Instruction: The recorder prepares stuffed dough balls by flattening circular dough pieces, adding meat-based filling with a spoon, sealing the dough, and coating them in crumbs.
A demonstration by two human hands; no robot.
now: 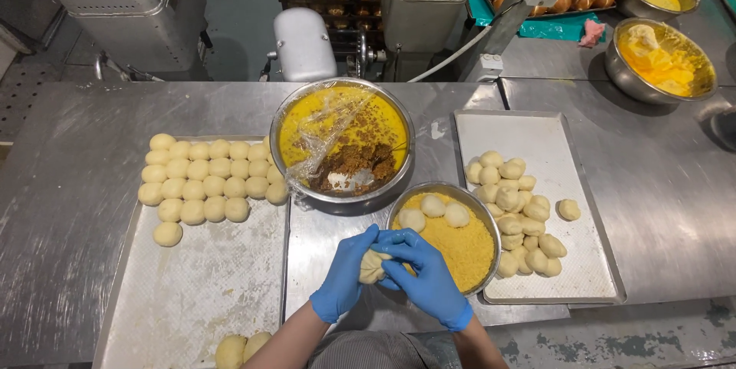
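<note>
Just left of the crumb bowl, my left hand cups a dough ball; my right hand's fingers pinch it from the right, both hands equally close.

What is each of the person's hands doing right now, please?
Left hand: closed around the dough ball, cupping it from below.
Right hand: closed on the same dough ball, fingers pinching its top.
</note>
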